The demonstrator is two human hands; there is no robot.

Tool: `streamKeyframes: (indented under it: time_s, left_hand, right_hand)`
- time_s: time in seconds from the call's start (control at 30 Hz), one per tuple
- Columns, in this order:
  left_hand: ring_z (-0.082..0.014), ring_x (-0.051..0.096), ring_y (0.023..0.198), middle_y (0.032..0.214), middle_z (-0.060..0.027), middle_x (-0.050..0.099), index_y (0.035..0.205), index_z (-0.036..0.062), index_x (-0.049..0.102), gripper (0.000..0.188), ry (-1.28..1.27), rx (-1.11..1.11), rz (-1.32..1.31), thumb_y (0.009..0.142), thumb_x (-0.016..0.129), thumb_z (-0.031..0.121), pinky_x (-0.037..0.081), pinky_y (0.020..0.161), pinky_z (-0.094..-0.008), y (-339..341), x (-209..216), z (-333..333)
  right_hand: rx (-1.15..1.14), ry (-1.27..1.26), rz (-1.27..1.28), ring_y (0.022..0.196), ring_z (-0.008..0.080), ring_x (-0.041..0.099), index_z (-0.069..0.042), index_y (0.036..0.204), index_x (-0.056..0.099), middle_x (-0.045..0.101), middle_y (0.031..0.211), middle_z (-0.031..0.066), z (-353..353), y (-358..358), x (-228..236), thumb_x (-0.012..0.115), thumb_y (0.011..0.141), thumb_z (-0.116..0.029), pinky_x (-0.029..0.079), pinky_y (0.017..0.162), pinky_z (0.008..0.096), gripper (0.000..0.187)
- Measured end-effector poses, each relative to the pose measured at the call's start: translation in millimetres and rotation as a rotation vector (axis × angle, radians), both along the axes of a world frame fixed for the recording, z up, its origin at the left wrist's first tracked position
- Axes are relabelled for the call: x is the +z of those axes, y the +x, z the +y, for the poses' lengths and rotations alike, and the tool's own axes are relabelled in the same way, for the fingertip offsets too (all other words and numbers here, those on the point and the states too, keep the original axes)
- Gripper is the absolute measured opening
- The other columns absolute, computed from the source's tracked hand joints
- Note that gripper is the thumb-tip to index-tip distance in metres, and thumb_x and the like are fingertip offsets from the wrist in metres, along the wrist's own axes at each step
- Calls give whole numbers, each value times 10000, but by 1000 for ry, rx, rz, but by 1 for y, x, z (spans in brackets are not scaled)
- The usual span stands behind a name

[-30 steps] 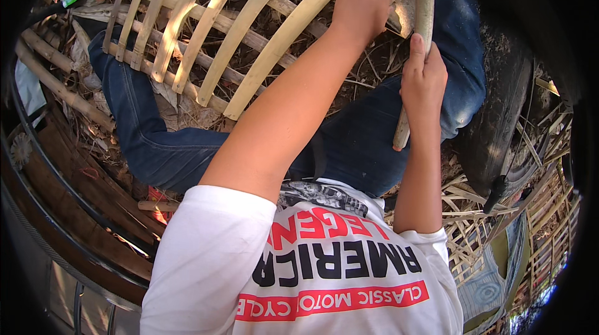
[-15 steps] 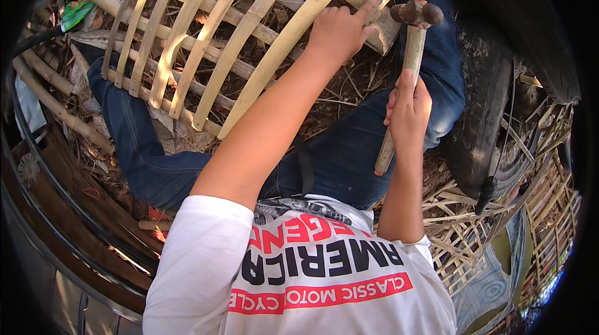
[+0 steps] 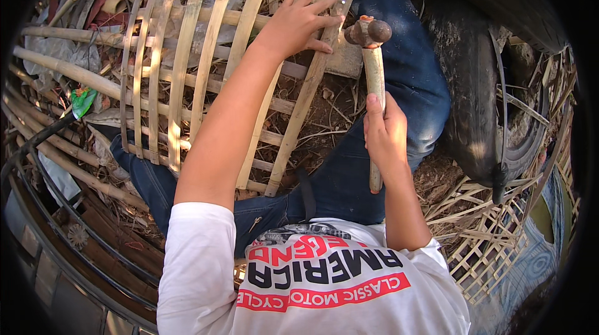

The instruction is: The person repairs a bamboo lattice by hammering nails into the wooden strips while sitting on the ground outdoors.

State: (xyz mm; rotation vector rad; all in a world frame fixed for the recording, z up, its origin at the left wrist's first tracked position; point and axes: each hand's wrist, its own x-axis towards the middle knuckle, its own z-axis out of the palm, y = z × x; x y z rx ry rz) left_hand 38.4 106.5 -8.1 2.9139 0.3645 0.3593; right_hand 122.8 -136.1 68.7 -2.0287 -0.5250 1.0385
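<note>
A lattice of split bamboo slats, crossed by several bamboo strips, lies across the ground in front of me. Over its far right corner my left hand is spread, with fingers apart and the thumb and fingertips resting at the outermost slat. A small shiny spot, like a nail head, shows at that slat's far end. Upright in my right hand is a hammer, held around the middle of its pale wooden handle. Its rusty rounded head stands just right of the lattice corner, above a wooden block.
My jeans-clad legs lie around the lattice. Old black tyres stand on the right, with a woven bamboo panel below them. Bamboo poles and a green wrapper lie left, above a black metal frame.
My left hand has gone from holding the slat's end to lying spread over the corner. The lattice sits more upright in view. The hammer, still gripped, appears lower and farther left.
</note>
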Motion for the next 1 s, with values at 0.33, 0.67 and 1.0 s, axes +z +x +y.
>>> streamKeyframes:
  time_s: [0.33,0.67,1.0]
  left_hand:
    - [-312,299,1440,1438,56,526,1096,241,756,512,-191,-86,-60,619,820,415,242,1180,-515,9,-17,14]
    - [-338,316,1426,1451,83,509,1052,236,760,473,-233,-39,-128,598,842,341,237,1177,-534,8,-24,12]
    - [-326,323,1424,1462,102,490,1042,242,758,416,-165,-35,-96,681,786,448,228,1184,-535,9,-31,13]
  right_hand:
    - [5,-99,17,611,161,493,27,919,555,530,643,108,4,2,-4,518,1016,-337,435,596,356,378]
    - [117,-15,-131,551,239,551,29,919,554,561,642,163,13,-10,3,535,1012,-319,439,554,385,361]
    - [118,54,-211,516,260,547,25,872,524,533,603,167,15,-13,12,525,1018,-249,423,514,371,311]
